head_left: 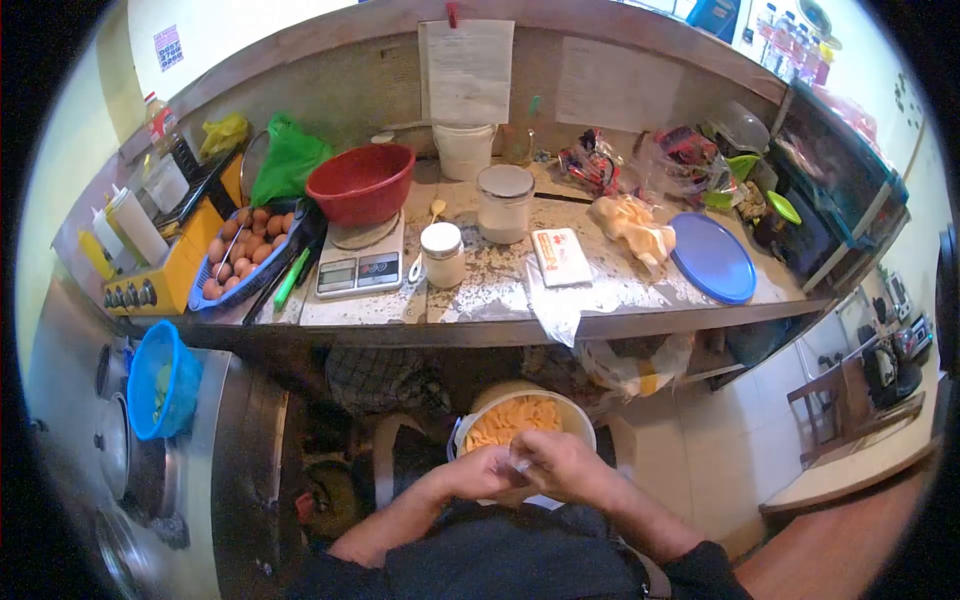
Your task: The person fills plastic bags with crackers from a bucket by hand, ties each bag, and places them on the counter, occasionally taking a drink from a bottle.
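A white bucket point(583, 412) stands low in front of my body, holding many orange cut pieces point(520, 418). Over its near side, my left hand point(482, 474) and my right hand point(560, 464) meet with their fingers closed. Between the fingertips shows a small pale bit of something, too small to name. Part of the bucket and its contents is hidden behind both hands. A white edge point(543, 501) peeks out just below my wrists.
On the worktop are a kitchen scale point(362, 272) under a red bowl point(362, 186), lidded jars point(443, 262), a white packet point(562, 258), a blue lid point(714, 258) and an egg basket point(203, 300). A blue basin point(160, 380) stands left.
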The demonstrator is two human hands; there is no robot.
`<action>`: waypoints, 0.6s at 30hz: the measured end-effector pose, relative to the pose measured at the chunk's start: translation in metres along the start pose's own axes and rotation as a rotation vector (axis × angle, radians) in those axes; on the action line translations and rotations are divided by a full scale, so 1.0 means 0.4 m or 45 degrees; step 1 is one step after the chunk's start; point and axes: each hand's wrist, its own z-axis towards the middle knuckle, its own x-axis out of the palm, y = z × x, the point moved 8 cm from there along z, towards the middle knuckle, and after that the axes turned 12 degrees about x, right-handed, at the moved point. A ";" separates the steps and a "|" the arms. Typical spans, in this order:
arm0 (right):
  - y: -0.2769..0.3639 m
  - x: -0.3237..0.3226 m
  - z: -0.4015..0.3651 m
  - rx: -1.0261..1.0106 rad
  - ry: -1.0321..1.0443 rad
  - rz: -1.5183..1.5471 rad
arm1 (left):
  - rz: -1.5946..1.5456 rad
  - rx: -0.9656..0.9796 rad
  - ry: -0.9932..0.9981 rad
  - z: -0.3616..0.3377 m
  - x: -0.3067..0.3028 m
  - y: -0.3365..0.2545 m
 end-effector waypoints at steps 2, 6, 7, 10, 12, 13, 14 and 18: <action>0.000 -0.001 -0.002 0.016 0.012 0.029 | -0.021 -0.010 0.054 0.009 -0.001 -0.024; 0.013 -0.014 -0.004 0.101 0.081 0.144 | 0.114 -0.297 0.299 -0.008 0.020 -0.003; 0.010 -0.019 -0.004 0.118 0.068 0.218 | -0.042 -0.294 0.254 -0.007 0.025 -0.016; -0.044 -0.038 0.002 0.157 -0.117 0.439 | -0.136 -0.174 0.245 0.016 0.042 -0.054; -0.064 -0.048 0.004 0.324 -0.098 0.671 | -0.279 -0.138 0.123 0.027 0.032 -0.054; -0.066 -0.071 0.004 0.363 -0.169 0.618 | -0.143 -0.182 0.108 0.035 0.012 -0.054; -0.071 -0.087 0.001 0.401 -0.241 0.564 | -0.007 -0.225 0.093 0.040 -0.005 -0.053; 0.078 -0.167 -0.039 -0.197 -0.665 -0.238 | 0.151 -0.081 0.001 0.070 -0.050 -0.050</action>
